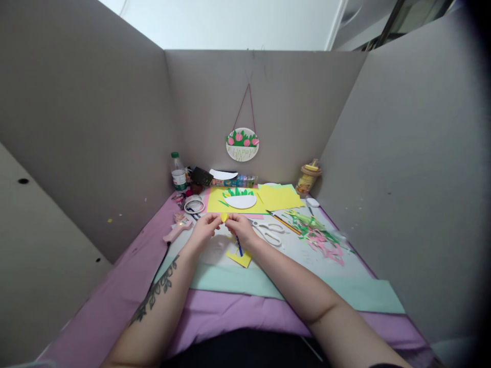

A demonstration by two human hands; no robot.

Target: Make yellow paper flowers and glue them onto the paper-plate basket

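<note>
My left hand (205,228) and my right hand (240,228) meet at the middle of the table, fingers pinched together on a small yellow paper piece (224,216) held between them. Just below my right hand lie a yellow paper scrap (241,258) and a blue pen (239,247) on it. White scissors (270,232) rest immediately right of my right hand. Beyond my hands lies a yellow sheet (215,204) bearing a white half-oval with green leaves (240,198).
A pink glue gun (177,228) and tape roll (194,206) lie at left, a bottle (178,173) at the back left. Green and pink paper scraps (320,237) and a pencil (284,223) lie at right. A jar (309,178) stands back right. Grey partition walls (402,153) enclose the table; a paper-plate craft (242,144) hangs on the back wall.
</note>
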